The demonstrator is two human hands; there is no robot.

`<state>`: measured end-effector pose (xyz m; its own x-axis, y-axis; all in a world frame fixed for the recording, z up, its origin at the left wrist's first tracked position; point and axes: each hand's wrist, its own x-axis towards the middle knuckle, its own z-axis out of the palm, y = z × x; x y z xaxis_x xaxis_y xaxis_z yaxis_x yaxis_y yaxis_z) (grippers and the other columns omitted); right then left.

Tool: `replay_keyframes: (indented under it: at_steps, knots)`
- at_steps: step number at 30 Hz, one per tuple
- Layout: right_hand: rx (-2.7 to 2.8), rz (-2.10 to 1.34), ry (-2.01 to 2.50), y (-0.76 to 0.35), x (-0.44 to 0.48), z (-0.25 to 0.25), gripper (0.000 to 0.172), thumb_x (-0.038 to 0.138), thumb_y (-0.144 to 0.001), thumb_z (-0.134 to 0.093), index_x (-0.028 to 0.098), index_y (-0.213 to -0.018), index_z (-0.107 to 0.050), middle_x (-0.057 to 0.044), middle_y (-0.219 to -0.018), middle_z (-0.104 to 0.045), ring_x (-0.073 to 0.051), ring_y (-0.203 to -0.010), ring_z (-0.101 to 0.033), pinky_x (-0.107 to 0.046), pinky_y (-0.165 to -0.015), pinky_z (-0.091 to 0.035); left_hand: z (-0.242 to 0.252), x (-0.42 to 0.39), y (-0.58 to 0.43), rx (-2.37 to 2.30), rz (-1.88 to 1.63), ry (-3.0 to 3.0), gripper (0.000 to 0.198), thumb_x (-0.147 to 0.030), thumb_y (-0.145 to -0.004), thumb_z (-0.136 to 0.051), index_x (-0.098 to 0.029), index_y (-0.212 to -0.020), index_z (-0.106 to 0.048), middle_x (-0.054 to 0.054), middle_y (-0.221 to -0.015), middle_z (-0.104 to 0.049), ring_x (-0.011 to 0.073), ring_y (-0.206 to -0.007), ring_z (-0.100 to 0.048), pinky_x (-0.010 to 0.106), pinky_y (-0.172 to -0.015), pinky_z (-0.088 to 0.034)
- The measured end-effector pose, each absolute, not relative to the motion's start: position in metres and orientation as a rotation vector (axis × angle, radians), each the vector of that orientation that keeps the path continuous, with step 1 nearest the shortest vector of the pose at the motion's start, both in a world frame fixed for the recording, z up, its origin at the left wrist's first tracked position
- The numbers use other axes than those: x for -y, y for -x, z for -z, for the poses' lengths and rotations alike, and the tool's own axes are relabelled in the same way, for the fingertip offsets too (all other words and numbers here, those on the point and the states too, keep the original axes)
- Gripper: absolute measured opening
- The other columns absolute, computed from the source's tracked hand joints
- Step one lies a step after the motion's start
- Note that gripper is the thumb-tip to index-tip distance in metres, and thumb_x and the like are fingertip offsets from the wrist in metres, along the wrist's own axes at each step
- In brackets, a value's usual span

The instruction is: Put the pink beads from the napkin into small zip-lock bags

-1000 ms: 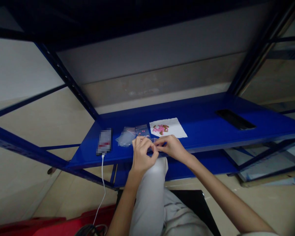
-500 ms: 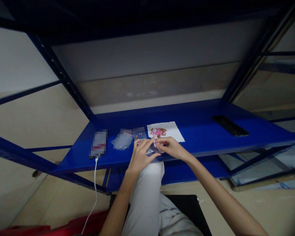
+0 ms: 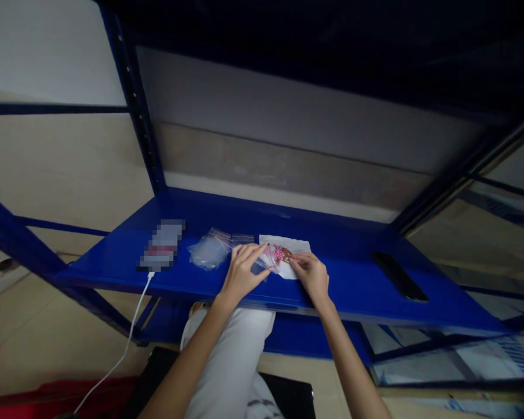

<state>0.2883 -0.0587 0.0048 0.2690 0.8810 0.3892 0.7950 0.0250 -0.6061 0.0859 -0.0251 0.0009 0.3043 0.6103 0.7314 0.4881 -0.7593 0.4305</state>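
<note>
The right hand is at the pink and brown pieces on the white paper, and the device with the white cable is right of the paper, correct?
Not quite: the head view shows the device left of the paper. The right hand is at the pieces, as you said.

In dim light I see 1 blue shelf over 1 lower shelf, grey-and-beige wall behind, pale floor.

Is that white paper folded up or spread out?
Spread out: the white paper lies open on the blue shelf, pink pieces showing on top.
</note>
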Motion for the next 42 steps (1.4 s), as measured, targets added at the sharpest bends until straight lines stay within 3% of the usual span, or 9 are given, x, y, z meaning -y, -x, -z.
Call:
replay_keyframes:
  at_steps: [7,13,18,24,27,34,42]
  knots:
    - [1.531,-0.092,1.900,-0.291,0.050,-0.001,0.028,0.047,-0.069,-0.059,0.023,-0.074,-0.072,-0.004,-0.088,-0.069,-0.016,-0.060,-0.062,-0.025,-0.054,-0.045,0.001,0.023,-0.085,-1.051,-1.504,-2.354,0.048,-0.033,-0.073,-0.063,-0.018,-0.117,-0.051,0.007,-0.104,-0.062,0.0206,-0.098,-0.055,0.038,-0.090,-0.034]
    - [1.474,-0.078,1.979,-0.292,0.049,-0.003,0.025,0.047,-0.065,-0.061,0.024,-0.065,-0.072,-0.003,-0.085,-0.070,-0.019,-0.067,-0.064,-0.025,-0.053,-0.044,0.005,0.022,-0.084,-1.087,-1.526,-2.373,0.059,-0.030,-0.076,-0.061,-0.016,-0.128,-0.039,0.008,-0.110,-0.061,0.0197,-0.101,-0.054,0.038,-0.093,-0.030]
    - [1.461,-0.115,2.038,-0.290,0.048,-0.003,0.024,0.046,-0.064,-0.063,0.025,-0.068,-0.071,-0.002,-0.089,-0.070,-0.021,-0.072,-0.064,-0.026,-0.054,-0.043,0.005,0.022,-0.085,-1.072,-1.487,-2.383,0.053,-0.033,-0.073,-0.064,-0.017,-0.121,-0.047,0.007,-0.107,-0.061,0.0208,-0.100,-0.054,0.039,-0.093,-0.031]
    - [1.523,-0.263,1.636,-0.280,0.054,-0.021,0.022,0.038,-0.068,-0.065,0.018,-0.072,-0.071,-0.009,-0.084,-0.068,-0.021,-0.074,-0.061,-0.029,-0.061,-0.047,0.001,0.026,-0.084,-1.002,-1.395,-2.378,0.053,-0.038,-0.072,-0.064,-0.019,-0.119,-0.048,0.007,-0.105,-0.062,0.0208,-0.096,-0.054,0.037,-0.088,-0.035]
    - [1.631,-0.361,1.386,-0.267,0.063,-0.041,0.020,0.035,-0.072,-0.063,0.018,-0.077,-0.070,-0.010,-0.092,-0.064,-0.020,-0.081,-0.059,-0.028,-0.061,-0.047,-0.001,0.028,-0.084,-0.968,-1.349,-2.412,0.055,-0.038,-0.072,-0.064,-0.019,-0.120,-0.047,0.007,-0.108,-0.061,0.0213,-0.097,-0.054,0.038,-0.089,-0.034]
    - [1.888,-0.308,1.378,-0.248,0.077,-0.054,0.011,0.027,-0.072,-0.065,0.022,-0.079,-0.071,-0.006,-0.100,-0.060,-0.013,-0.065,-0.056,-0.027,-0.060,-0.047,0.001,0.031,-0.084,-0.930,-1.254,-2.467,0.052,-0.037,-0.068,-0.067,-0.020,-0.115,-0.052,0.006,-0.108,-0.061,0.0220,-0.100,-0.054,0.040,-0.094,-0.032]
    - [1.995,-0.288,1.466,-0.237,0.075,-0.040,0.018,0.028,-0.081,-0.054,0.022,-0.076,-0.070,-0.006,-0.108,-0.059,-0.021,-0.096,-0.057,-0.031,-0.078,-0.045,0.001,0.032,-0.083,-0.849,-1.199,-2.521,0.052,-0.033,-0.067,-0.067,-0.021,-0.116,-0.052,0.006,-0.109,-0.061,0.0215,-0.101,-0.054,0.039,-0.094,-0.033]
